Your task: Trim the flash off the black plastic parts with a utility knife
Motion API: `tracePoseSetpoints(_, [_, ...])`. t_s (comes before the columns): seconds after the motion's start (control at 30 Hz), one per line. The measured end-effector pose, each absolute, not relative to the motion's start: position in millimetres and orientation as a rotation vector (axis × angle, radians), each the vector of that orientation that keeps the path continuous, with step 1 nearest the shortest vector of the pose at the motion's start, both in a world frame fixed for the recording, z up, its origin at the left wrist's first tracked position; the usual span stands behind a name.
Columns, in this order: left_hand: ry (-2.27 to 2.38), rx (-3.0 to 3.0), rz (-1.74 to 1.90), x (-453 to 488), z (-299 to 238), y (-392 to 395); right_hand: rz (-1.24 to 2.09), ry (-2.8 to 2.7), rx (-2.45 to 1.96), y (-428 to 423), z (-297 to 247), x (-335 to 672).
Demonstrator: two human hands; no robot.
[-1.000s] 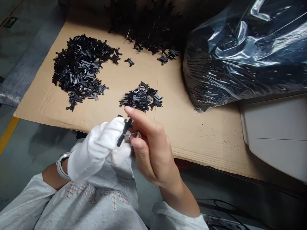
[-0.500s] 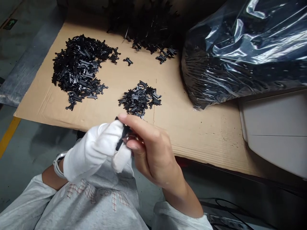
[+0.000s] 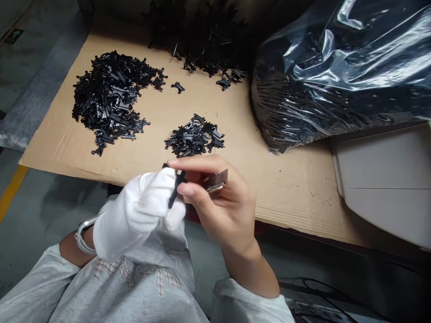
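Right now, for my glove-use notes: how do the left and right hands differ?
The left hand is white-gloved; the right hand is bare. The right hand also holds a flat shiny piece; the left hand shows none. Both hands pinch one black plastic part.

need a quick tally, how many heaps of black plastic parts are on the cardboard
3: a large heap on the left, a small heap in the centre, and a far heap at the top, partly out of frame. More could be hidden.

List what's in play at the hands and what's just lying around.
In play: gloved left hand; bare right hand; black plastic part; flat metal piece

Lying around: two piles of black plastic parts; clear plastic bag; cardboard sheet; white plastic bin
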State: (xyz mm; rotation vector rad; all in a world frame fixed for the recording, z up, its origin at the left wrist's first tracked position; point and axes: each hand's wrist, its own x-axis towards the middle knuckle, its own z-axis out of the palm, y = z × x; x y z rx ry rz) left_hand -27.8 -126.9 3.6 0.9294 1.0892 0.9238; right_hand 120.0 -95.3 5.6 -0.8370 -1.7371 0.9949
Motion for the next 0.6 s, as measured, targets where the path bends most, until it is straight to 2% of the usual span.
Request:
tracePoseSetpoints(0.33, [1.146,1.14,0.928,-22.9,12.0,-116.3,1.293,-1.608,-0.793,-87.9,-1.8,121.9])
tracePoseSetpoints(0.5, [1.321,1.446,0.989,-27.9,-7.9,-108.6,1.119,-1.672,-1.007,-82.4,2.9,118.8])
tracePoseSetpoints(0.6, [1.457,1.526,0.879,-47.0,-25.4,-104.3,0.885,-1.823,-1.196,-60.6,-6.4,123.7])
